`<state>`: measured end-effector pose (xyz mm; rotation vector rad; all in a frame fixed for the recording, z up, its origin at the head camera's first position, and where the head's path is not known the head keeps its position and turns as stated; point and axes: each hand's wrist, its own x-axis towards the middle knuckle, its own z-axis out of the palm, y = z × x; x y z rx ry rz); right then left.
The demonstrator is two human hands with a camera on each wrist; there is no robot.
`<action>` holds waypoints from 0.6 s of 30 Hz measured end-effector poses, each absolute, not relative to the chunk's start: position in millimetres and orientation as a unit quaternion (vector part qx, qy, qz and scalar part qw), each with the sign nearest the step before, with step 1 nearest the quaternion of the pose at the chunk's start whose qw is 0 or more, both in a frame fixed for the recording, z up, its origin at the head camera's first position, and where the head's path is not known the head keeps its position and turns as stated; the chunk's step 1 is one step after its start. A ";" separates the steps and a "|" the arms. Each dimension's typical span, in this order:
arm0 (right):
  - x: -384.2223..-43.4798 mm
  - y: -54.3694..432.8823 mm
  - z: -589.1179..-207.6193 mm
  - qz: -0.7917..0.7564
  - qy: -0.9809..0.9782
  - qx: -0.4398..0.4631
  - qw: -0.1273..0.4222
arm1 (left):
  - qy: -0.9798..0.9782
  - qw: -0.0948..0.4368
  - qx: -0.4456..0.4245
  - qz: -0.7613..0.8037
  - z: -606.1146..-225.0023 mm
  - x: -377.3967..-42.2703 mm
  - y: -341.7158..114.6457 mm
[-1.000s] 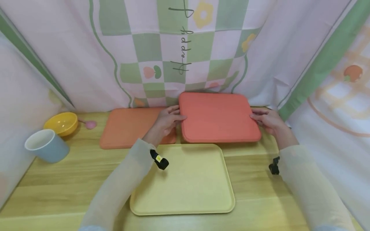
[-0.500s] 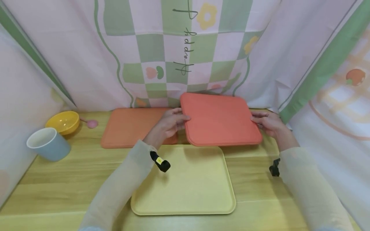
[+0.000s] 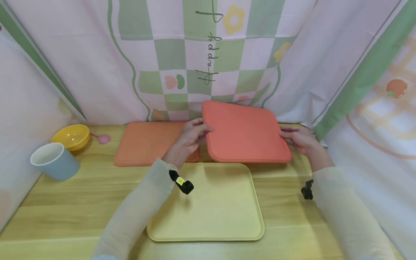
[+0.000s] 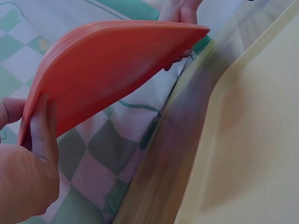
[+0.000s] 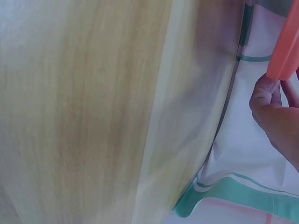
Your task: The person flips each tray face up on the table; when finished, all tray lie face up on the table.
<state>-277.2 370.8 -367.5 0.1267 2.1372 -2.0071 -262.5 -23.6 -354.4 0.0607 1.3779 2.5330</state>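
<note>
Both hands hold a red tray [image 3: 245,133] by its two short ends, raised over the back of the table with its left end higher than its right. At the left end, my left hand [image 3: 189,139] pinches the rim, thumb on top; the left wrist view shows its fingers [image 4: 43,128] spread against the underside. My right hand [image 3: 302,141] pinches the opposite end between thumb and fingers, and the right wrist view catches the tray's corner [image 5: 285,53] in that grip. In front lies a pale yellow tray [image 3: 211,206], flat on the table.
An orange tray [image 3: 146,144] lies at the back left, partly behind the left hand. Farther left stand a yellow bowl [image 3: 71,137], a pink spoon [image 3: 104,139] and a blue cup [image 3: 56,164]. A printed curtain [image 3: 169,54] hangs right behind the table [image 3: 81,213].
The red tray's left end has risen, so the tray now slants down to the right. Over the last half second it has shifted slightly left. Both hands keep their grip.
</note>
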 end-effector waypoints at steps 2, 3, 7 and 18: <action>-276.2 369.6 -366.4 -0.673 0.733 0.045 0.095 | 0.474 0.124 0.020 0.871 -354.6 -262.2 -24.0; -275.5 368.5 -365.8 -0.665 0.740 0.044 0.091 | 0.474 0.122 0.019 0.872 -354.9 -262.1 -24.1; -274.4 366.1 -364.5 -0.622 0.780 0.040 0.061 | 0.472 0.116 0.015 0.874 -356.7 -262.6 -22.7; -267.2 346.4 -348.2 -0.591 0.806 0.002 0.009 | 0.460 0.093 0.013 0.883 -356.5 -264.7 -18.4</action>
